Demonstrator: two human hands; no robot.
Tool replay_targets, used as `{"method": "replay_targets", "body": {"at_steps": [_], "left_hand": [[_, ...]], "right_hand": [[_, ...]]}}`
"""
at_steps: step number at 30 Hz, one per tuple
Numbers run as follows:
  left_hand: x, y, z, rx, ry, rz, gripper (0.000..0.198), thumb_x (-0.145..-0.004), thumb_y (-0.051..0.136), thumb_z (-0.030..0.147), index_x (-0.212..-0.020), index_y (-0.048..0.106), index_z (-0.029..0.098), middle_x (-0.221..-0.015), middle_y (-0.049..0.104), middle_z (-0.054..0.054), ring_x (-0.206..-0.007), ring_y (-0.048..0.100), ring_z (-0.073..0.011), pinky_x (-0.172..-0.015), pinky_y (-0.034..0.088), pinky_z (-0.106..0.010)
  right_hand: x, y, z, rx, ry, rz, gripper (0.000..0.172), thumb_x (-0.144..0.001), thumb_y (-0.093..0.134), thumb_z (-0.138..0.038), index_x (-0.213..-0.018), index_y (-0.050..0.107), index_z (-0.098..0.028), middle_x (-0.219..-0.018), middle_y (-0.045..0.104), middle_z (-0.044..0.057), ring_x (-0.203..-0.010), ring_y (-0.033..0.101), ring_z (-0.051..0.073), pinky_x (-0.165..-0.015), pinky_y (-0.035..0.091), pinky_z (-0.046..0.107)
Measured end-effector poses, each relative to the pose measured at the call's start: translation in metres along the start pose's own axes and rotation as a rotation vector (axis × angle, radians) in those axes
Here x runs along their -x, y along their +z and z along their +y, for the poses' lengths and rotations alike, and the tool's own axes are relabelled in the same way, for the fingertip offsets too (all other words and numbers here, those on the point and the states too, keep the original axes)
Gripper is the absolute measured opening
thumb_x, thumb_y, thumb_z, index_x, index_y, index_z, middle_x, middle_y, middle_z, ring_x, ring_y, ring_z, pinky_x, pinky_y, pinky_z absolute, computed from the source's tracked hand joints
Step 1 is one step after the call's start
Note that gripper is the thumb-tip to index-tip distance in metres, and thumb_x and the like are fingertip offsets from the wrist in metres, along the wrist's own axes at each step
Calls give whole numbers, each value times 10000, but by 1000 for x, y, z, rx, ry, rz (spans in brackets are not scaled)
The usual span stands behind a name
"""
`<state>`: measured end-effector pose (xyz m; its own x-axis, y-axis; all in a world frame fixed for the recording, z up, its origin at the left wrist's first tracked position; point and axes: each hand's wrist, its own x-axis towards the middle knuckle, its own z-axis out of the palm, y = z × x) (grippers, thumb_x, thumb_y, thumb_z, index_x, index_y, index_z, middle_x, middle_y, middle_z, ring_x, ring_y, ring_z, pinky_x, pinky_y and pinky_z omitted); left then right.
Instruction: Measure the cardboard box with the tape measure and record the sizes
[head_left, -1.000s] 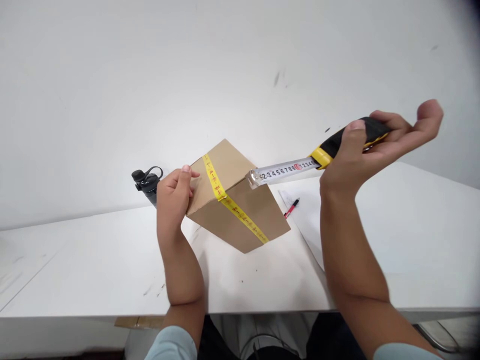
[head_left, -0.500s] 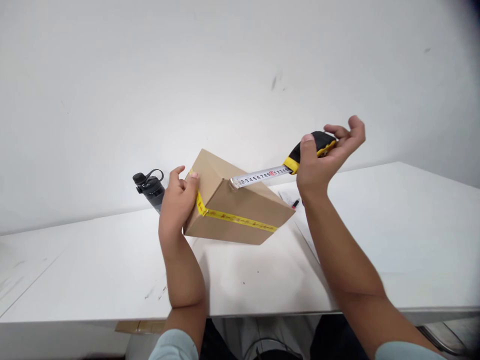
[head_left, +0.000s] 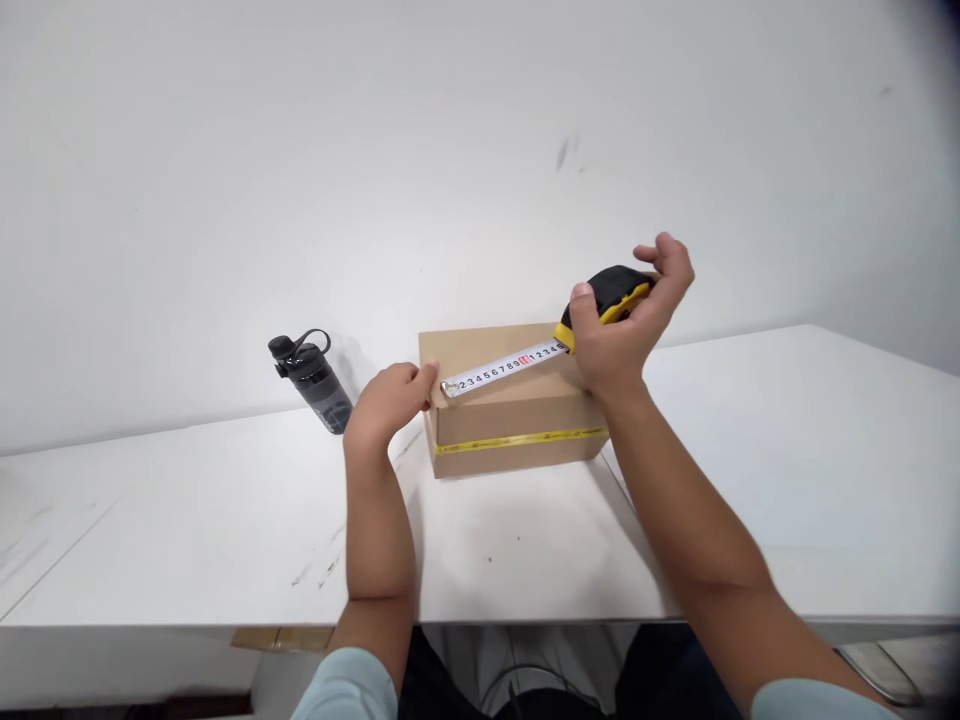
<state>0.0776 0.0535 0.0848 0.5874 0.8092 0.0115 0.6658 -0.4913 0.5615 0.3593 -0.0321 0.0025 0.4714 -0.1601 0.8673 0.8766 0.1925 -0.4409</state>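
Observation:
A brown cardboard box (head_left: 510, 425) with a band of yellow tape lies flat on the white table (head_left: 225, 540). My right hand (head_left: 622, 320) is closed round a black and yellow tape measure (head_left: 611, 290) above the box's right end. Its white blade (head_left: 502, 368) runs left across the box top, and the metal hook sits near the top left corner. My left hand (head_left: 390, 400) pinches the box's upper left corner, right beside the hook.
A dark water bottle (head_left: 311, 378) leans on the table to the left of the box, near the white wall. The table's front edge runs just above my lap, and its right side stretches out behind my right arm.
The box was tilted up on an edge in my left hand; it now lies flat on the table. My right hand came down and left, laying the blade along the box top.

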Motion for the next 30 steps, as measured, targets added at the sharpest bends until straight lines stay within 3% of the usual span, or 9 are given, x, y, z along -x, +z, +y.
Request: {"method": "replay_targets", "body": {"at_steps": [4, 7, 12, 15, 17, 20, 25, 27, 30], "left_hand": [[-9, 7, 6, -58, 9, -111, 549, -1068, 488, 607, -704, 637, 225, -901, 812, -85, -826, 717, -258, -760, 461, -380], [-6, 8, 8, -37, 45, -61, 496, -1062, 510, 622, -860, 740, 231, -1062, 841, -93, -956, 752, -300, -792, 488, -389], [35, 5, 16, 107, 216, 345, 441, -1042, 618, 604, -1308, 752, 277, -1287, 806, -91, -1133, 733, -330, -910, 549, -413], [64, 5, 23, 340, 453, 664, 426, -1100, 547, 567, -1357, 714, 271, -1358, 744, -81, -1228, 713, -278, -957, 580, -368], [73, 5, 25, 408, 544, 724, 383, -1121, 517, 530, -1316, 722, 271, -1314, 739, -70, -1241, 713, -254, -1002, 577, -352], [61, 4, 20, 296, 542, 487, 335, -1114, 516, 480, -1153, 771, 266, -1187, 785, -48, -1143, 727, -252, -1006, 551, -364], [13, 18, 10, -1, 363, -18, 344, -1000, 574, 423, -757, 762, 268, -872, 778, -53, -832, 692, -286, -781, 474, -395], [1, 24, 10, -15, 367, -75, 313, -910, 631, 409, -645, 717, 267, -759, 738, -55, -764, 666, -280, -732, 455, -388], [-6, 26, 9, 35, 405, -116, 196, -803, 686, 414, -675, 747, 278, -815, 791, -38, -823, 695, -281, -724, 478, -366]], "right_hand": [[-3, -3, -8, 30, -28, -130, 744, -852, 693, -500, -1510, 424, -280, -1534, 443, 162, -1531, 455, 375, -1275, 403, 700], [-5, -4, -14, 59, -35, -219, 713, -848, 682, -491, -1488, 462, -268, -1565, 435, 180, -1559, 431, 373, -1283, 399, 695], [-13, -11, -22, 165, -25, -262, 690, -819, 714, -512, -1430, 505, -267, -1581, 435, 197, -1572, 416, 418, -1262, 382, 762], [-16, -21, -31, 171, -123, -171, 671, -837, 704, -526, -1420, 494, -270, -1556, 434, 203, -1576, 396, 454, -1261, 350, 785], [-17, -30, -40, 184, -186, -103, 666, -856, 684, -508, -1443, 466, -280, -1554, 417, 201, -1577, 386, 464, -1269, 319, 787], [-14, -43, -49, 277, -177, -25, 629, -877, 645, -459, -1450, 445, -295, -1545, 416, 188, -1569, 393, 460, -1270, 278, 801], [5, -54, -35, 429, -99, -62, 595, -847, 617, -448, -1398, 492, -259, -1493, 502, 191, -1521, 479, 405, -1262, 341, 731], [17, -54, -27, 441, -37, -20, 569, -855, 603, -447, -1377, 517, -239, -1448, 559, 195, -1490, 519, 382, -1249, 385, 691], [37, -54, -21, 456, 61, 35, 554, -879, 594, -473, -1374, 528, -232, -1407, 605, 197, -1419, 579, 374, -1231, 412, 680]]}}
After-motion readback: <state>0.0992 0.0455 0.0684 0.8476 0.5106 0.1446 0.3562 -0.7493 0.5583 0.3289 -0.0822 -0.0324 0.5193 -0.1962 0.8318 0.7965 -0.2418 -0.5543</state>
